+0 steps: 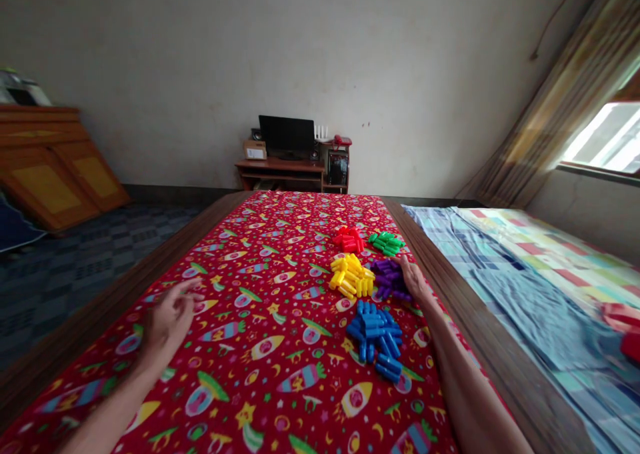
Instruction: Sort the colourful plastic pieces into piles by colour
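My right hand [414, 279] lies against the right edge of a pile of small purple plastic cylinders [389, 279]. Its fingers point forward along the pile, partly out of sight, and no piece shows in its grasp. Yellow cylinders [352, 275] are heaped just left of the purple ones. Nearer to me is a loose pile of blue cylinders [374, 331]. Farther off sit a red pile [349, 239] and a green pile [387, 243]. On the left side of the cloth, my left hand [173, 311] is open and holds nothing, its fingers loosely bent and apart.
A red patterned cloth [280, 294] covers the wooden table [520, 347]. To the right is a bed with a blue sheet [505, 294]. Against the far wall stands a desk [280, 166] with a monitor [287, 134]. A wooden cabinet [55, 167] is at left.
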Action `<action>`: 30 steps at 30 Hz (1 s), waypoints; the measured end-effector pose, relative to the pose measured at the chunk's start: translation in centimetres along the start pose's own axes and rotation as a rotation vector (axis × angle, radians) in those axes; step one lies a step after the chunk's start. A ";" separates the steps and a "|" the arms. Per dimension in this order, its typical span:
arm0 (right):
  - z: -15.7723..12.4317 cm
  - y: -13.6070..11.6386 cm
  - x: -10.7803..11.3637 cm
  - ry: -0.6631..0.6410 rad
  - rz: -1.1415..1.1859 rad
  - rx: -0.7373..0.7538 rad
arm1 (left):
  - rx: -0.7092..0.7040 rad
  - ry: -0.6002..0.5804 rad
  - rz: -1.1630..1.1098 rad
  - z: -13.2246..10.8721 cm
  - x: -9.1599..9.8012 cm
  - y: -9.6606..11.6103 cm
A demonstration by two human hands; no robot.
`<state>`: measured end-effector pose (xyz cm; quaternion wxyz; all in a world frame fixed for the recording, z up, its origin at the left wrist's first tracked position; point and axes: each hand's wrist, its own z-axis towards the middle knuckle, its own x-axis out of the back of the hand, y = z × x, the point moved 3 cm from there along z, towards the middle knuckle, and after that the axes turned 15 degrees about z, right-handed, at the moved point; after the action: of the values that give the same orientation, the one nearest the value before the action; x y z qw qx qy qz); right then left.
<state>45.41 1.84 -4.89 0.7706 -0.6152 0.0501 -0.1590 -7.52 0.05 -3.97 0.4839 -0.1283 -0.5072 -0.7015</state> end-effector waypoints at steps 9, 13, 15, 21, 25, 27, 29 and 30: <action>3.9 -1.8 -1.6 0.107 0.108 0.149 | -1.384 -0.311 0.040 -15.9 -3.4 21.0; 8.3 -0.8 1.0 0.284 0.036 0.180 | -1.716 -0.221 0.058 -19.9 -7.3 26.4; 9.9 0.1 0.9 0.272 0.015 0.117 | -1.675 -0.239 0.108 -19.5 -9.6 27.8; 10.4 1.1 -5.0 -0.069 0.031 0.001 | -1.468 -0.193 0.295 -14.2 -12.4 26.9; 10.2 -0.1 -9.4 -0.378 0.239 0.032 | -1.380 -0.138 0.330 -11.1 -12.1 23.8; 11.5 -0.8 -9.8 -0.309 0.275 0.116 | -1.360 -0.104 0.339 -10.3 -11.8 22.7; 13.3 -1.0 -9.4 -0.175 0.225 0.171 | -1.368 -0.102 0.335 -10.0 -11.4 22.5; 14.2 -0.9 -9.3 -0.144 0.183 0.167 | -1.392 -0.113 0.325 -10.1 -11.2 22.8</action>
<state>40.37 17.77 -1.70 0.8318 -0.5518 0.0370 -0.0472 19.65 -2.60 -2.65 0.3611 -0.5173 0.0591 -0.7736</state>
